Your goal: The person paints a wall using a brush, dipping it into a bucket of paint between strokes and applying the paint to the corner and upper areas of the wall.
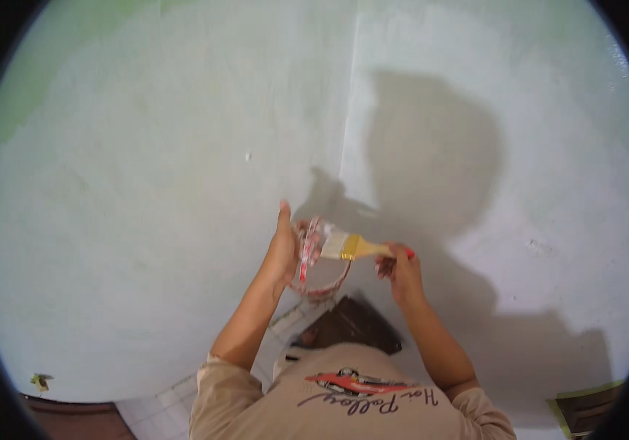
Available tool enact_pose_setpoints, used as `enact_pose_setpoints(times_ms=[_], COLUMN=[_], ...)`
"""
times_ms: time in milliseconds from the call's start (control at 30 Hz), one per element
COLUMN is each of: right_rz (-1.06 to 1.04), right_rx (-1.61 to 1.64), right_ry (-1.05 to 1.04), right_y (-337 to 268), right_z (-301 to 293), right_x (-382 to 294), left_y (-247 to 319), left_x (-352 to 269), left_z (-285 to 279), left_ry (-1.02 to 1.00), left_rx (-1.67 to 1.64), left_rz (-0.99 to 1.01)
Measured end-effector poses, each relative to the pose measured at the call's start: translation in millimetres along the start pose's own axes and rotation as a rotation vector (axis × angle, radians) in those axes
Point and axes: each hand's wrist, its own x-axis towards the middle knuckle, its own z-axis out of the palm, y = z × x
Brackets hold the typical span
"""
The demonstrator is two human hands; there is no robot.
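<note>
My left hand point(286, 250) grips a small paint-smeared bucket point(323, 290) at its left side, thumb pointing up and other fingers partly hidden. A red and white strip point(306, 256), apparently the bucket's handle, runs across its opening. In my right hand point(402, 269) is a flat paintbrush point(367, 248) with a pale handle, a red end and a gold-coloured ferrule. Its whitish bristles point left, over the bucket's mouth by my left fingers; whether they touch anything is unclear. The paint inside cannot be made out.
Ahead, two pale-coated walls point(182, 137) meet at a corner point(350, 110), with green patches point(39, 104) near the rim. Below lie a dark brown surface point(350, 324) and white floor tiles point(163, 415). Brown furniture point(81, 421) stands lower left; a dark green-edged panel point(589, 410) lower right.
</note>
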Motion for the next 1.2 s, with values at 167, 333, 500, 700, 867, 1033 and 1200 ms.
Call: enact_pose_setpoints(times_ms=[167, 333, 500, 700, 867, 1033, 1200], right_rz=[-0.078, -0.313, -0.668, -1.046, -1.020, -1.041, -1.250], right_rx=[0.099, 0.093, 0.002, -0.060, -0.175, -0.241, -0.114], right_ry=[0.085, 0.038, 0.081, 0.002, 0.033, 0.058, 0.071], right_y=[-50.5, -136.4, -239.8, -333.6, -369.3, -396.6, -433.9], right_z=[14.3, 48.5, 99.6, 170.9, 210.6, 239.4, 255.6], right_x=[-0.4, 17.5, 42.6, 68.5, 91.5, 106.5, 106.8], left_y=[-10.5, -44.9, -76.7, -103.4, -117.4, -123.0, -123.0], left_x=[-2.6, -5.1, -2.5, 7.7, 21.8, 27.0, 28.6], left_z=[-15.6, -36.7, -58.6, -86.2, -100.1, -112.8, -117.7], left_ry=[-0.001, 0.032, 0.139, 0.170, 0.166, 0.175, 0.138], left_rx=[-0.027, -0.054, -0.121, -0.125, -0.144, -0.211, -0.214], left_rz=[0.010, 0.040, 0.009, 0.007, 0.017, -0.018, 0.024])
